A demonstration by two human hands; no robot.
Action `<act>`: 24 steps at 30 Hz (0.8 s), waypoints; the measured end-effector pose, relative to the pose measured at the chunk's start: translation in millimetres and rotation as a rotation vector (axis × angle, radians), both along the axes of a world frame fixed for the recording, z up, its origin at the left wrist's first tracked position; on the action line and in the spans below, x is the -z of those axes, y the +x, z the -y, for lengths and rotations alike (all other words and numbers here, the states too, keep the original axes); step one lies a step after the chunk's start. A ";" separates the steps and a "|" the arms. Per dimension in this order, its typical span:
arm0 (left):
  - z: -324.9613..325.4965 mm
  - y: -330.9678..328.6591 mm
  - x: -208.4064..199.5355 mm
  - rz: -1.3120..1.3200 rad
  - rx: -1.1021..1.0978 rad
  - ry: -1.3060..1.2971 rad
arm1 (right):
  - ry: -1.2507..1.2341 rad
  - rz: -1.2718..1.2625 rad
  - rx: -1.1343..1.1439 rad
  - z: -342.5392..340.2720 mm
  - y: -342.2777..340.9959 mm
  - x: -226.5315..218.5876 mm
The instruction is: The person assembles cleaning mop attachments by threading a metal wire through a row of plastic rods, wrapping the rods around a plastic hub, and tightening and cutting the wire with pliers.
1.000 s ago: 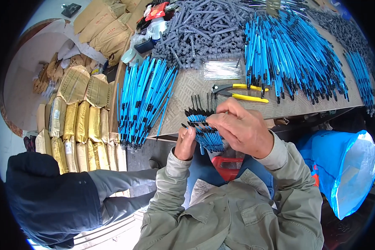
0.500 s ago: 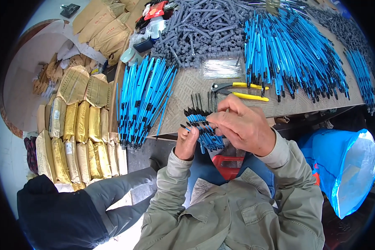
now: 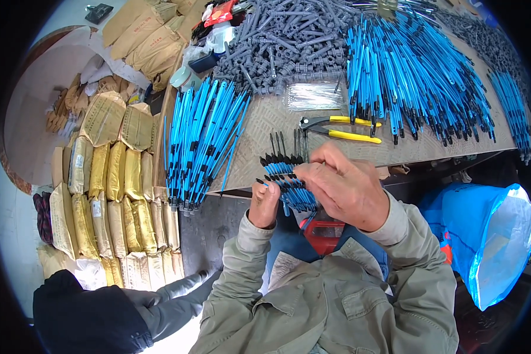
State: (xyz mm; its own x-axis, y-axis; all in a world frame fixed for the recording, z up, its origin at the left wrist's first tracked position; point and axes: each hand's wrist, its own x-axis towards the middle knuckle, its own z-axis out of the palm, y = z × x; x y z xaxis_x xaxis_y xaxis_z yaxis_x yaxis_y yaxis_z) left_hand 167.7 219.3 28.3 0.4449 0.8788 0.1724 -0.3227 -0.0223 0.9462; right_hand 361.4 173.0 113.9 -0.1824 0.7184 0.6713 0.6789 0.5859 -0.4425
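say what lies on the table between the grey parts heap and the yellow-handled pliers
A bundle of thin silvery strips lies between the heap of grey parts and the yellow-handled pliers, as the head view shows.

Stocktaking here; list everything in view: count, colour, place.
Strip bundle: one, blue and black, between hands
Strip piles: three, same colours, table
Plastic parts: many, grey, table back
Wire pack: one, silver, table centre
Pliers: one, yellow handles, table
Tub: one, pale green, table left
Packet: one, red, table back
Packages: many, gold and tan, left
Sack: one, blue, right
Table: one, brown, centre
Co-worker: one, dark top, lower left
Left hand: one, bare, holding bundle
Right hand: one, bare, touching bundle
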 end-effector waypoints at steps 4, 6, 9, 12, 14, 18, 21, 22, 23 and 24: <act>-8.4 -19.1 26.6 -0.011 0.051 0.015 | 0.012 -0.020 0.004 1.4 -5.7 -1.2; -5.8 -11.7 18.5 0.012 0.041 0.030 | 0.009 -0.054 -0.028 -2.3 -4.1 1.5; -3.4 -5.7 11.4 0.055 0.022 0.062 | 0.003 -0.124 -0.090 -6.4 -1.7 3.7; -5.5 -11.7 13.8 -0.184 0.011 0.168 | -0.025 -0.102 -0.102 -6.6 0.3 0.7; -4.8 -11.4 16.5 -0.184 -0.002 0.154 | -0.019 -0.067 -0.092 -6.1 0.3 1.3; -4.7 -7.0 6.0 -0.251 -0.005 0.161 | -0.012 0.025 -0.074 -4.5 1.7 -2.3; -8.2 -10.0 2.0 -0.416 0.021 0.227 | -0.022 0.043 -0.102 -8.3 1.2 -4.7; -9.7 -11.9 7.0 -0.290 0.057 0.191 | -0.036 0.003 -0.136 -10.3 0.0 -4.3; -10.8 -13.8 12.0 -0.164 0.092 0.155 | -0.049 -0.037 -0.170 -12.5 -1.4 -3.8; -11.0 -15.1 13.9 -0.038 0.126 0.120 | -0.063 -0.076 -0.205 -14.8 -3.0 -3.2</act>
